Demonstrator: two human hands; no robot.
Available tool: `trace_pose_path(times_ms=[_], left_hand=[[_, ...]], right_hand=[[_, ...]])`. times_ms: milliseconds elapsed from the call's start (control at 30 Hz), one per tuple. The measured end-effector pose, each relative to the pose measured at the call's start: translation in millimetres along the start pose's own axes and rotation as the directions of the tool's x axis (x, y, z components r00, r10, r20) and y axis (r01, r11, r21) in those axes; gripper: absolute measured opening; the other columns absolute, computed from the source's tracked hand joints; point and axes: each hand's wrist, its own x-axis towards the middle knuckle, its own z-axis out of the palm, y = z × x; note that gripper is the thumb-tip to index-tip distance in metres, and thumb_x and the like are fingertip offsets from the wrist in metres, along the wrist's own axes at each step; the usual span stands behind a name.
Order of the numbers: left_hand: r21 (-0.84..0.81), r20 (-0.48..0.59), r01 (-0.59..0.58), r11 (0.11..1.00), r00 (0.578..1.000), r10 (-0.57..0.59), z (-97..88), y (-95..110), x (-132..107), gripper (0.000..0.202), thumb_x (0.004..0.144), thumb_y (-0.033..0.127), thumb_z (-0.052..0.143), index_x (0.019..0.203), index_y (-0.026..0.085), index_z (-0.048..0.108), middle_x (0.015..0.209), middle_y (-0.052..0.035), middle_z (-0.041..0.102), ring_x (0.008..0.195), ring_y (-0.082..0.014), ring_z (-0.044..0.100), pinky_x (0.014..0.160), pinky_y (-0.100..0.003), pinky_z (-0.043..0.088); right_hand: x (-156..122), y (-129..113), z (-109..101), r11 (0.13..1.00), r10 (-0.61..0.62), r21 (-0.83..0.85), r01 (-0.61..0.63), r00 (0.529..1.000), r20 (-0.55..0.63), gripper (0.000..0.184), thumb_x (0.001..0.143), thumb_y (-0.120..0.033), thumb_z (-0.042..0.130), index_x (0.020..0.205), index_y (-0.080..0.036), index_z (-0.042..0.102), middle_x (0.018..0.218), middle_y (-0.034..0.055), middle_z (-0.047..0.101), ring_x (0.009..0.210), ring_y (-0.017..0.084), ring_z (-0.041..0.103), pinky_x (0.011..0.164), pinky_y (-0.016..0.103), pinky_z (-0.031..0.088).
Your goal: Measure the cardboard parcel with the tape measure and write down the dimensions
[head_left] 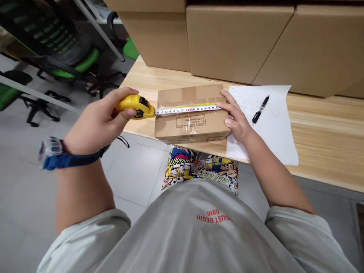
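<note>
A small taped cardboard box (191, 125) lies on the wooden table (321, 125) near its front edge. My left hand (98, 121) is closed around a yellow tape measure (133, 106), held just off the box's left side. The tape blade (189, 110) stretches across the top of the box. My right hand (236, 117) pinches the blade's end down at the box's right edge, fingers resting on the box.
A white sheet of paper (273, 125) with a black pen (260, 110) on it lies right of the box. Large cardboard boxes (236, 41) stand along the back of the table. Office chairs with green seats (68, 57) stand on the floor to the left.
</note>
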Motion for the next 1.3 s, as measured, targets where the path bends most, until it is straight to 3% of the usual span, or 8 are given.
trace_pose_path(times_ms=[133,233,367,533,600,733,933,1300], left_hand=[[0.030,0.006,-0.130,0.991,0.992,0.130,4.0,31,12,0.052,0.097,0.049,0.044,0.144,0.029,0.052,0.132,-0.0031,0.069,0.101,-0.0203,0.064,0.103,-0.039,0.053],[0.057,0.133,-0.260,0.964,0.959,0.251,22.0,66,26,0.052,0.096,0.034,0.045,0.147,0.024,0.048,0.137,-0.0052,0.066,0.120,-0.0243,0.064,0.108,-0.041,0.053],[0.007,0.171,-0.343,0.939,0.926,0.336,50.6,112,40,0.051,0.101,0.036,0.041,0.150,0.024,0.046,0.141,-0.0081,0.064,0.129,-0.0268,0.062,0.109,-0.042,0.053],[0.016,0.178,-0.320,0.947,0.933,0.312,68.5,148,46,0.054,0.102,0.036,0.041,0.154,0.024,0.040,0.145,-0.0128,0.059,0.121,-0.0293,0.066,0.104,-0.045,0.055],[0.016,0.161,-0.303,0.953,0.941,0.297,69.4,152,45,0.054,0.102,0.036,0.041,0.154,0.023,0.041,0.145,-0.0136,0.059,0.118,-0.0293,0.067,0.102,-0.045,0.056],[0.055,0.095,-0.228,0.972,0.970,0.222,66.2,142,43,0.053,0.101,0.042,0.039,0.150,0.022,0.044,0.137,-0.0124,0.065,0.115,-0.0283,0.067,0.098,-0.042,0.056],[0.063,-0.012,-0.025,0.998,1.000,0.026,61.7,116,55,0.056,0.100,0.046,0.033,0.149,0.021,0.042,0.136,-0.0135,0.064,0.113,-0.0278,0.064,0.095,-0.044,0.052],[0.082,-0.030,0.004,0.997,1.000,-0.002,61.8,113,66,0.059,0.100,0.047,0.032,0.153,0.024,0.040,0.129,-0.0111,0.063,0.111,-0.0256,0.059,0.101,-0.047,0.048]], right_hand=[[1,-2,1,0.999,-0.014,0.036,0.014,1.000,-0.004,0.056,0.099,-0.073,0.039,0.150,-0.050,0.044,0.174,-0.0064,0.024,0.161,0.032,0.025,0.129,0.066,0.023],[1,-1,2,0.999,-0.014,0.052,0.015,1.000,-0.016,0.054,0.099,-0.071,0.041,0.149,-0.049,0.046,0.174,-0.0064,0.024,0.161,0.031,0.026,0.129,0.065,0.023],[0,1,6,0.996,0.016,0.089,-0.014,1.000,-0.024,0.064,0.097,-0.073,0.045,0.154,-0.043,0.044,0.174,-0.0012,0.026,0.161,0.031,0.026,0.130,0.063,0.023],[0,3,12,0.972,0.148,0.192,-0.139,0.988,-0.034,0.092,0.090,-0.079,0.049,0.165,-0.032,0.025,0.171,0.0101,0.034,0.156,0.036,0.036,0.119,0.063,0.044],[0,2,12,0.971,0.165,0.182,-0.158,0.986,-0.023,0.095,0.089,-0.079,0.049,0.166,-0.031,0.021,0.170,0.0110,0.034,0.154,0.038,0.040,0.115,0.062,0.048],[-3,-6,7,0.998,0.050,-0.025,-0.051,0.997,-0.052,0.084,0.095,-0.074,0.043,0.166,-0.035,0.020,0.170,0.0083,0.034,0.155,0.036,0.034,0.123,0.063,0.035],[-9,-19,8,0.926,-0.137,-0.368,0.087,0.984,-0.112,0.061,0.095,-0.072,0.037,0.147,-0.043,0.050,0.149,0.0061,0.048,0.138,0.038,0.042,0.117,0.065,0.032],[-6,-22,7,0.892,-0.282,-0.350,0.287,0.957,0.066,0.073,0.097,-0.077,0.026,0.159,-0.038,0.032,0.157,0.0102,0.047,0.151,0.039,0.037,0.114,0.062,0.036]])
